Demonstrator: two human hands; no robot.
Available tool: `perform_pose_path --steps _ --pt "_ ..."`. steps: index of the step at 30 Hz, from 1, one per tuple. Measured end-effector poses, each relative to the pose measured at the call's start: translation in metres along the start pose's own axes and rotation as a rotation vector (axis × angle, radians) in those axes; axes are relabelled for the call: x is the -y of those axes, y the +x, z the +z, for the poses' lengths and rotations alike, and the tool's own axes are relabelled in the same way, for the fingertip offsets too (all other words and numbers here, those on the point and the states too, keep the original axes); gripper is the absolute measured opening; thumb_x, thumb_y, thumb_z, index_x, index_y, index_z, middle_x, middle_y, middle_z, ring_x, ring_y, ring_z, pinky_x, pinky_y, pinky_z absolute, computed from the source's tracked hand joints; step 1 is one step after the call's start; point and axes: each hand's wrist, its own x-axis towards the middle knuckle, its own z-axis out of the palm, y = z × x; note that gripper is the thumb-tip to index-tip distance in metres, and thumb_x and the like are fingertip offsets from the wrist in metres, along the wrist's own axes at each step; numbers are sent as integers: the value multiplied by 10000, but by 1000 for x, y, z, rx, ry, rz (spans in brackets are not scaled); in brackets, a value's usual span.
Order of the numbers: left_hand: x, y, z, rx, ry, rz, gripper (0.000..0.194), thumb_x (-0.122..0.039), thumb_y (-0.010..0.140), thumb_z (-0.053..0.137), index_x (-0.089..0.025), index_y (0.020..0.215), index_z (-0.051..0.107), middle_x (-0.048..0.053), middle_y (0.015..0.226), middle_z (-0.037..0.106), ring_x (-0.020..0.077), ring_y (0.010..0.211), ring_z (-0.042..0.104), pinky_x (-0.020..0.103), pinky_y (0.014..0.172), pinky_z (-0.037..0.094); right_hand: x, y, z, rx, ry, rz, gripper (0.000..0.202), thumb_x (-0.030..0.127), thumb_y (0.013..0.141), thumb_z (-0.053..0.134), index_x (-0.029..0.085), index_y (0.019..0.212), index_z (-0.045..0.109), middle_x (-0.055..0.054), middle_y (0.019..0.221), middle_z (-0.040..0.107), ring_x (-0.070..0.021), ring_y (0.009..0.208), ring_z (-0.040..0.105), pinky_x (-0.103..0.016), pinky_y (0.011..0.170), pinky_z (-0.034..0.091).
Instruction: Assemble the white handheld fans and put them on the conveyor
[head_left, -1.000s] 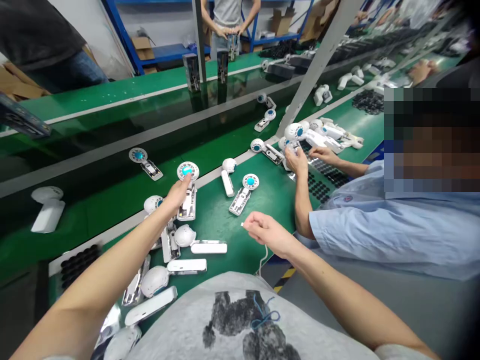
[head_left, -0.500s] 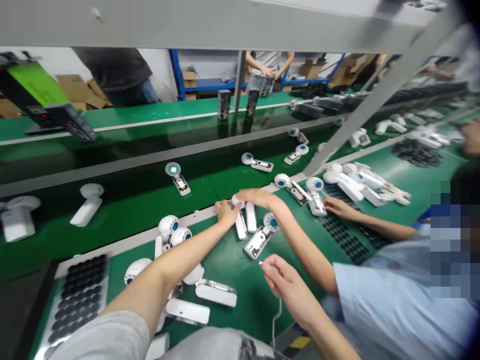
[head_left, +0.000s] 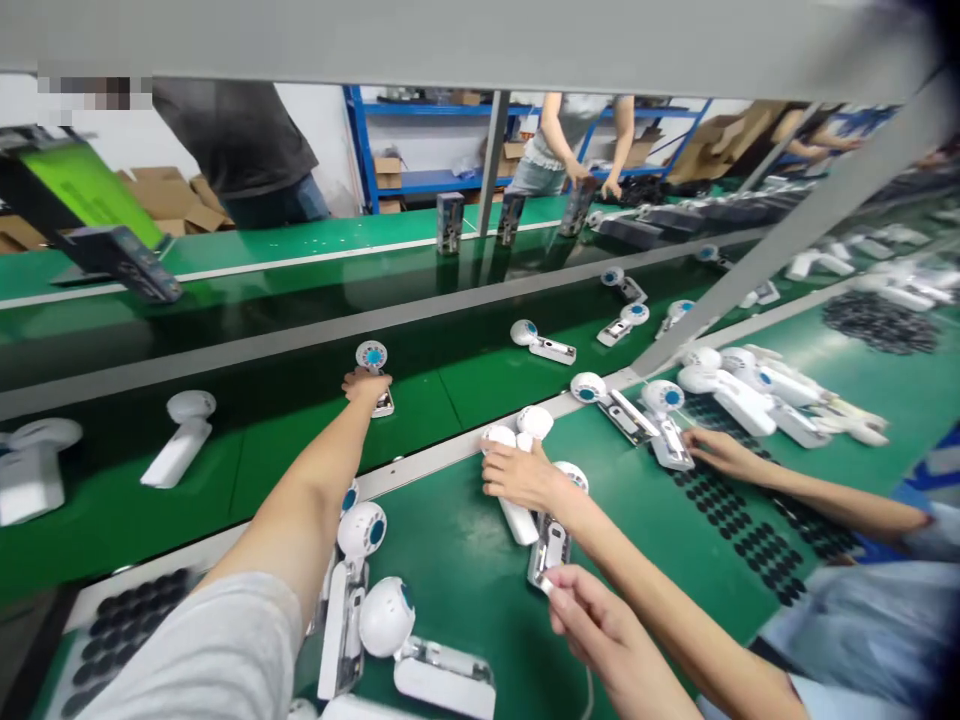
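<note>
On the green conveyor belt, my left hand [head_left: 366, 387] closes round the handle of a white handheld fan [head_left: 372, 355], whose round head has a blue centre. Lower right, my right hand [head_left: 600, 625] pinches a small white cable plug [head_left: 547, 584] at the bottom end of another fan with an opened handle [head_left: 551, 545]. The thin white cable [head_left: 587, 695] hangs below that hand. A co-worker's hand [head_left: 525, 475] lies over white fans [head_left: 517, 518] just beyond the plug. Several more fans [head_left: 386, 617] lie beside my left forearm.
Another co-worker's hand [head_left: 720, 450] touches an opened fan [head_left: 670, 440] at right, near black round pads [head_left: 724, 510]. More pads [head_left: 127, 625] lie at lower left. A grey slanted post [head_left: 750, 270] crosses the right side. Dark boxes [head_left: 450, 222] stand on the far bench.
My left hand has moved from the fans at the belt's edge to the fan on the belt. The plug in my right hand has come to the opened fan's end.
</note>
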Motion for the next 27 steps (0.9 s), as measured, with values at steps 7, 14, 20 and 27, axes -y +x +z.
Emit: perform_pose_path --steps 7,14,20,27 --pt "-3 -95 -19 489 -303 50 306 -461 689 552 -164 738 497 12 589 518 148 533 534 252 508 434 31 -108 30 -189 345 391 220 406 851 449 206 790 521 8 620 542 -123 497 430 -235 460 338" --pt "25 -235 -62 845 -381 11 454 -602 642 591 -153 674 530 -14 499 485 99 422 422 208 407 318 61 -93 43 -196 297 249 157 321 834 497 184 765 530 27 609 557 -109 551 471 -225 540 358" --pt "33 -278 -74 930 -353 103 403 -544 671 604 -150 750 566 -27 532 477 102 494 416 220 500 345 69 -108 54 -201 300 200 130 296 833 492 188 766 519 27 615 561 -112 581 501 -237 583 389" --pt "31 -296 -79 880 -259 262 408 -509 696 593 -140 869 592 13 700 568 137 637 494 253 634 401 69 -125 54 -211 239 201 126 291 829 489 192 751 500 33 584 554 -105 529 482 -230 531 371"
